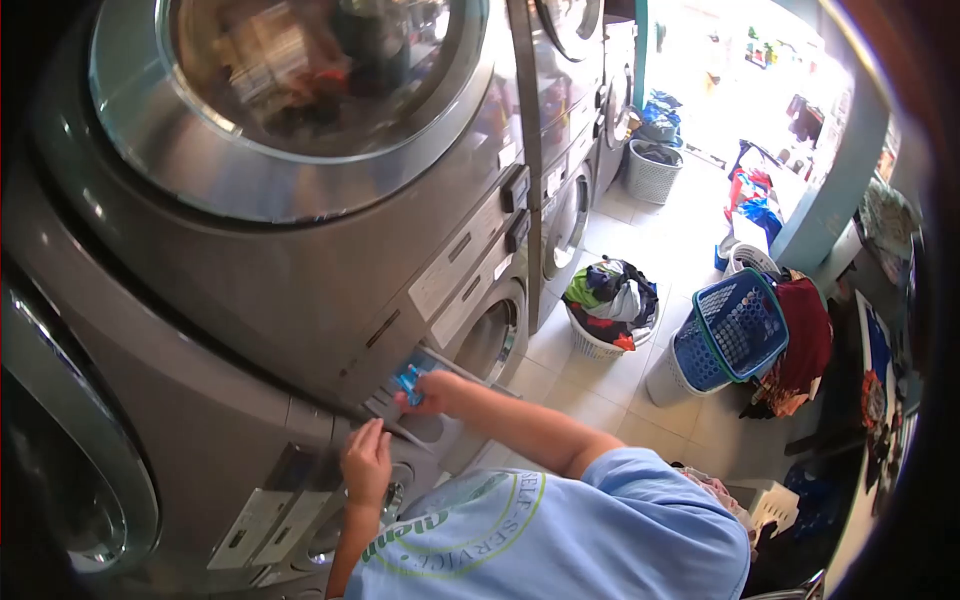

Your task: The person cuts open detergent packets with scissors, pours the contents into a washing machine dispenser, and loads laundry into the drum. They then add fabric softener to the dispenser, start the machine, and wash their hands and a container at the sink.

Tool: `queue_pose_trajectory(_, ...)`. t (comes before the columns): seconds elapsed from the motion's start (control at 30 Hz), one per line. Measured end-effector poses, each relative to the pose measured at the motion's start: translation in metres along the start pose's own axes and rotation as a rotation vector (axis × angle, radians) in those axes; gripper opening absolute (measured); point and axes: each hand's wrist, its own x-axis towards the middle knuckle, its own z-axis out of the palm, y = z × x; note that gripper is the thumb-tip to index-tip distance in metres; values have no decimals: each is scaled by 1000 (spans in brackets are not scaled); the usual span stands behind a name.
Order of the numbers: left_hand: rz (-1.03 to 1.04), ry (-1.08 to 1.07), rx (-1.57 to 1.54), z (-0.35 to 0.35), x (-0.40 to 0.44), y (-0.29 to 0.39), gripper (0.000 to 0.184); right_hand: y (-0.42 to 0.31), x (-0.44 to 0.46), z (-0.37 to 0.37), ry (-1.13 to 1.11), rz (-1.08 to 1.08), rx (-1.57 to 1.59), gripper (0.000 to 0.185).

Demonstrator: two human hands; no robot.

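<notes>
My right hand point(432, 391) pinches a small blue packet point(407, 382) over the pulled-out detergent drawer point(470, 373) of a grey front-loading washing machine. The packet looks crumpled and shiny, and its label cannot be read. Lower and to the left, my left hand point(367, 460) holds nothing that I can see. Its fingers are loosely extended beside the near end of the drawer, close to the machine's front; whether they touch it is unclear. My light blue shirt point(600, 520) fills the bottom of the view.
Stacked grey machines with a large round door point(300, 185) line the left. On the tiled floor stand a laundry basket point(597, 345) heaped with clothes, stacked blue baskets point(705, 350) and a grey basket point(652, 180) farther back. Dark red cloth point(805, 335) hangs at the right.
</notes>
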Motion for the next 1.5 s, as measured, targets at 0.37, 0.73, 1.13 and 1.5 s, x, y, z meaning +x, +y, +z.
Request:
queue_pose_trajectory(0.37,-220,97,7,-44,-59,-34,17,-42,26,-7,255,-23,-1682,10)
queue_pose_trajectory(0.73,-237,104,-69,-34,-87,-50,16,-42,11,12,227,-302,-2564,27)
queue_pose_trajectory(1.13,-255,69,-89,-29,-103,-63,14,-33,-24,27,393,-414,-2396,39)
queue_pose_trajectory(1.5,-236,30,-83,-24,-112,-69,18,-32,-35,26,391,-521,-2409,39)
